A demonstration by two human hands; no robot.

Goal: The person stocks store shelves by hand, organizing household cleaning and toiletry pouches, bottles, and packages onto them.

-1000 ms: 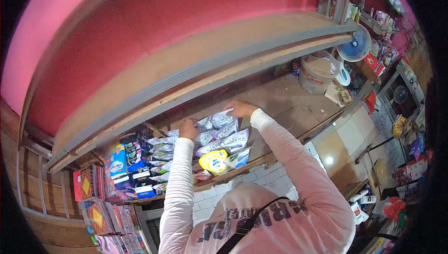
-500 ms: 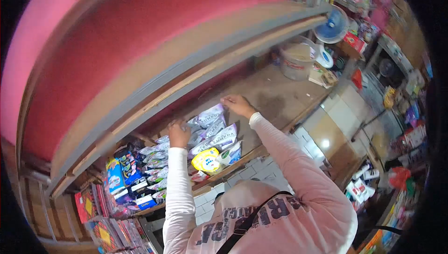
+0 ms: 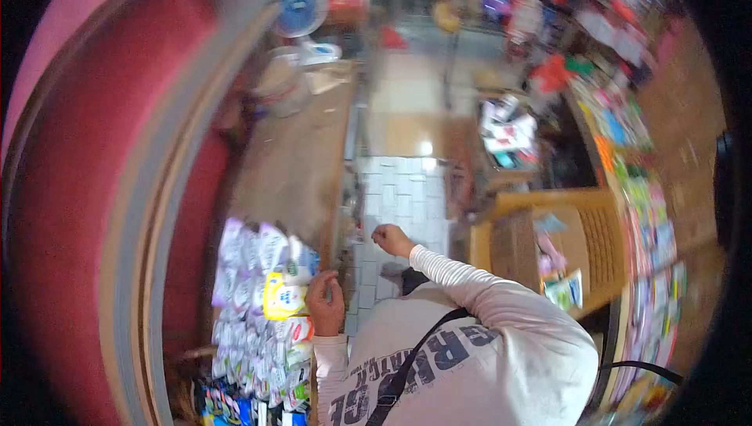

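My left hand (image 3: 325, 305) hovers at the front edge of a wooden shelf (image 3: 294, 160), beside rows of standing packs. Its fingers are loosely bent and apart, with nothing in them. Nearest to it are a yellow pack (image 3: 283, 296) and a red-and-white pack (image 3: 299, 329). White-and-purple packs (image 3: 249, 250) stand behind these, closer to the wall. Over the tiled floor, away from the shelf, my right hand (image 3: 394, 240) is held with its fingers curled in; I see nothing in it.
A blue fan (image 3: 300, 5) and a clear bucket (image 3: 280, 88) are at the shelf's far end. To the right, a yellow-brown wooden chair (image 3: 603, 246) has several items on it. Hanging goods (image 3: 650, 246) line the right side. A white-tiled aisle (image 3: 392, 191) runs between.
The view has swung right, toward the aisle. Both hands have come away from the purple-and-white packs, the right one out over the floor and the left to the shelf's edge.
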